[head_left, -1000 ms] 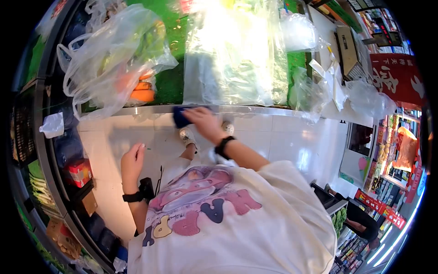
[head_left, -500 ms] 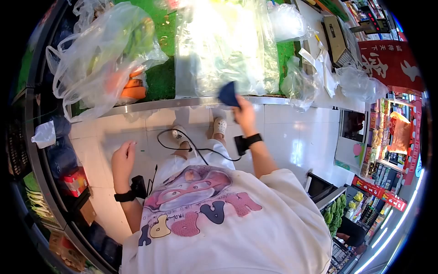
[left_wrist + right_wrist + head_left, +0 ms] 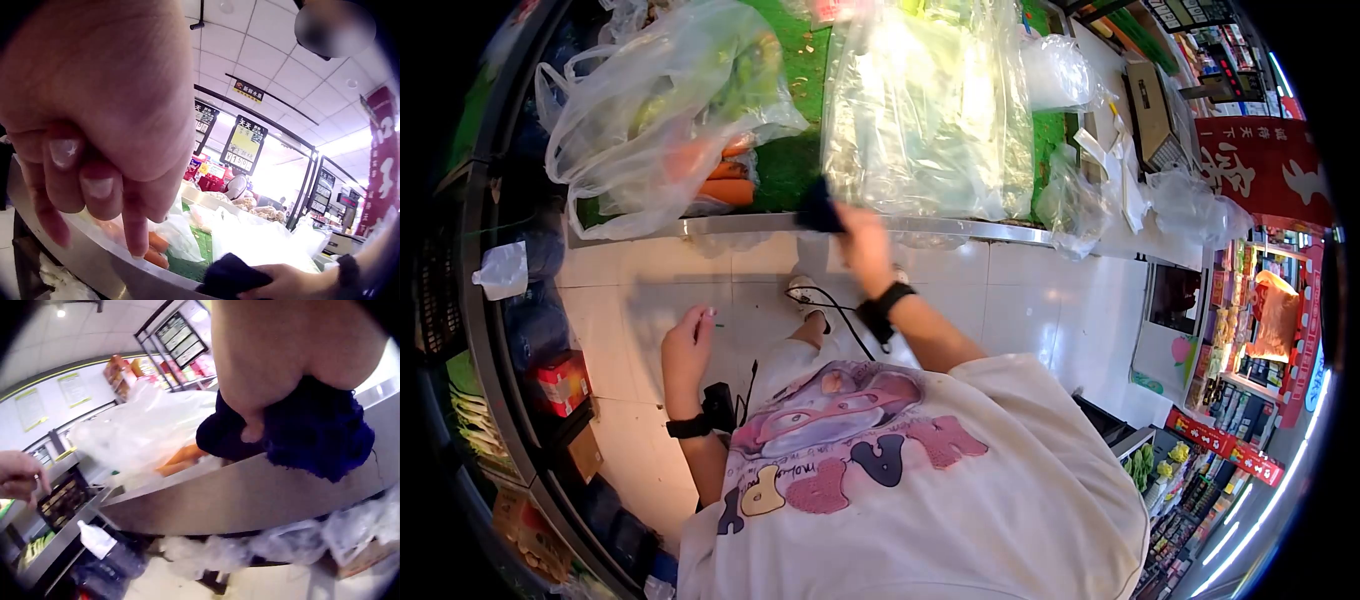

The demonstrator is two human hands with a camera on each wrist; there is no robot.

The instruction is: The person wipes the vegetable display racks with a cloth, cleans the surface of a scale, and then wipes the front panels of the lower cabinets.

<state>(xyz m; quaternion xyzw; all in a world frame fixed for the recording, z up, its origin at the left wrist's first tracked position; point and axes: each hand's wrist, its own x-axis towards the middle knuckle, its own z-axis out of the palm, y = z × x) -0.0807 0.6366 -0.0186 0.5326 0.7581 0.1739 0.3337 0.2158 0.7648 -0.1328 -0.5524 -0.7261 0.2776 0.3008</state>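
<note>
I am apparently wiping the metal edge (image 3: 1010, 232) of the worktop (image 3: 795, 160), my right hand (image 3: 867, 247) gripping the dark blue cloth (image 3: 818, 207) there near the carrots (image 3: 728, 190), my left hand (image 3: 687, 345) hanging loosely curled and empty, and the next stroke is likely calling for even pressure.

white t-shirt (image 3: 1020, 480), pink and navy letters (image 3: 878, 464), 2 black wristbands (image 3: 689, 427), pale shoes (image 3: 800, 290)

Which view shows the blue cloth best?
Right wrist: the blue cloth fills more of the picture, frayed edge visible. Head: small and blurred at the metal rim. Left wrist: smaller, dark, low in the picture.
</note>
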